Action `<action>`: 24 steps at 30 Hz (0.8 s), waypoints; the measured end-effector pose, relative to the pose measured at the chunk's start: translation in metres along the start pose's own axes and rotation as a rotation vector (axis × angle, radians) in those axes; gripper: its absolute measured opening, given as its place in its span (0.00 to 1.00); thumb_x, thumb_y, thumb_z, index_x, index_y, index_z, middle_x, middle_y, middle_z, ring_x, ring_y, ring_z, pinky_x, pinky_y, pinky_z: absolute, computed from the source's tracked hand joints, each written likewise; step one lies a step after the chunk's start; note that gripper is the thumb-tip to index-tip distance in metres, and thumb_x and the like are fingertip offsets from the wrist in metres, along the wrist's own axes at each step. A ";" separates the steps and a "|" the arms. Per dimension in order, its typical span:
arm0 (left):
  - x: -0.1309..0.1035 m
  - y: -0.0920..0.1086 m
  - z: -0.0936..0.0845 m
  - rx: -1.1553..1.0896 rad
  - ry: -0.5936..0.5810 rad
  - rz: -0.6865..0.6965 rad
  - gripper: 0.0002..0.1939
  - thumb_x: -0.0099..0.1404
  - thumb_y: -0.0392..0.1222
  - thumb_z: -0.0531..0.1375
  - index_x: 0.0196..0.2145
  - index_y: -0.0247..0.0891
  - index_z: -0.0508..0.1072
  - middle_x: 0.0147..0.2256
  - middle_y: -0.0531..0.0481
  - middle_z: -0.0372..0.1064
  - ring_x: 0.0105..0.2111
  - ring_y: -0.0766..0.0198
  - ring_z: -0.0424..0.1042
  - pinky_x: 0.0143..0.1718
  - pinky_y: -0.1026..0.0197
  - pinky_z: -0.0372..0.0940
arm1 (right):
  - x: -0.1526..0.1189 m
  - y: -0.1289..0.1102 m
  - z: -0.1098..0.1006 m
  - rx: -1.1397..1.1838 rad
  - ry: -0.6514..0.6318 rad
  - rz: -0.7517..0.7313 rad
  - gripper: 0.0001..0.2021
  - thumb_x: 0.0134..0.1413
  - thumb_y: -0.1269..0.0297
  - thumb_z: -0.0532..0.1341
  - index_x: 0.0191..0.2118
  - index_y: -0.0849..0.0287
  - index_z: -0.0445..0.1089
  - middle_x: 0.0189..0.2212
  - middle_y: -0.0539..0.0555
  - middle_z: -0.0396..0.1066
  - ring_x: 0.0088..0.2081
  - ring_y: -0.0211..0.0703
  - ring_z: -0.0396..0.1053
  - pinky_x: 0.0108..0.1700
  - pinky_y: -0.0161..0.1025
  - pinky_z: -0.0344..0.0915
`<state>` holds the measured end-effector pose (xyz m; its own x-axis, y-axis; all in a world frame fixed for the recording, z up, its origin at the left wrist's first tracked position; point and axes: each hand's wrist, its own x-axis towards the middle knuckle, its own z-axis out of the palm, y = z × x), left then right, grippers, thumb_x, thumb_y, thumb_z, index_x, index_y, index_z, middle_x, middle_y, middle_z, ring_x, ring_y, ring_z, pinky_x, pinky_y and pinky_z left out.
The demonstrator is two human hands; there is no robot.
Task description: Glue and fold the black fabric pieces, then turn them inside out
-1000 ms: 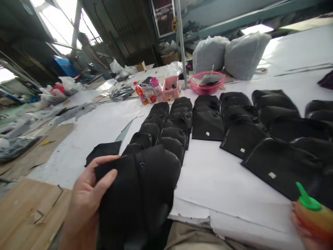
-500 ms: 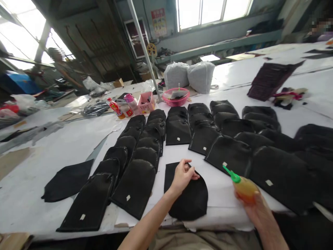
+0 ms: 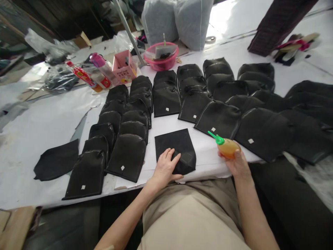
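My left hand lies flat on a black fabric piece at the table's front edge, fingers spread. The piece has a straight far edge, and its near part looks bent or folded near my fingers. To the right, my right hand is wrapped round a squeeze bottle of amber liquid. Its green nozzle points up and left, above the table and apart from the fabric. Overlapping black pieces, several with small white tags, lie in rows around; the nearest on the left is a tagged piece.
A lone black piece lies at the left. Behind the rows stand a red-capped bottle, a pink box, a pink basin and stuffed grey bags. A slanted metal pole rises behind the box.
My left hand has gone from curled fingers over the fabric to lying flat on its near part. The piece now lies differently, its straight edge away from me. The view has tilted down.
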<state>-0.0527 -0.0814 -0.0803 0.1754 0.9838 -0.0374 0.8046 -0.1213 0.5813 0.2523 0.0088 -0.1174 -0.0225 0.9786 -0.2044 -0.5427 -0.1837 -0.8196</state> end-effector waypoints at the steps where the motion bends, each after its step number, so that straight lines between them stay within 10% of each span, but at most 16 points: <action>1: -0.002 0.003 0.003 0.002 0.014 0.001 0.41 0.42 0.43 0.78 0.55 0.44 0.74 0.60 0.33 0.63 0.63 0.33 0.59 0.61 0.34 0.58 | 0.000 0.000 0.000 0.003 0.002 0.000 0.26 0.38 0.47 0.77 0.44 0.48 0.74 0.41 0.53 0.77 0.31 0.45 0.74 0.24 0.35 0.69; 13: -0.004 0.008 0.016 -0.312 0.185 0.001 0.06 0.65 0.34 0.60 0.33 0.43 0.76 0.38 0.43 0.74 0.46 0.51 0.73 0.52 0.52 0.67 | 0.001 0.002 0.000 0.007 -0.049 -0.008 0.26 0.41 0.48 0.76 0.46 0.50 0.72 0.39 0.54 0.77 0.30 0.44 0.74 0.22 0.33 0.67; 18: 0.023 0.000 -0.034 0.119 0.076 0.098 0.09 0.73 0.37 0.52 0.39 0.39 0.72 0.35 0.47 0.73 0.33 0.60 0.72 0.37 0.59 0.66 | 0.003 0.006 -0.005 -0.025 -0.033 -0.018 0.29 0.40 0.44 0.76 0.46 0.50 0.72 0.38 0.54 0.77 0.29 0.45 0.74 0.20 0.35 0.67; 24: 0.106 -0.007 -0.087 0.658 0.339 0.108 0.12 0.74 0.40 0.53 0.35 0.39 0.74 0.37 0.42 0.70 0.42 0.51 0.68 0.41 0.52 0.61 | 0.003 0.009 -0.008 -0.050 0.002 -0.027 0.28 0.41 0.43 0.75 0.46 0.48 0.71 0.41 0.53 0.76 0.36 0.50 0.76 0.25 0.38 0.72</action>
<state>-0.0895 0.0352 -0.0175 0.1738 0.9357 0.3071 0.9847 -0.1690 -0.0424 0.2541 0.0099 -0.1296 -0.0069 0.9831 -0.1827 -0.5003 -0.1616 -0.8506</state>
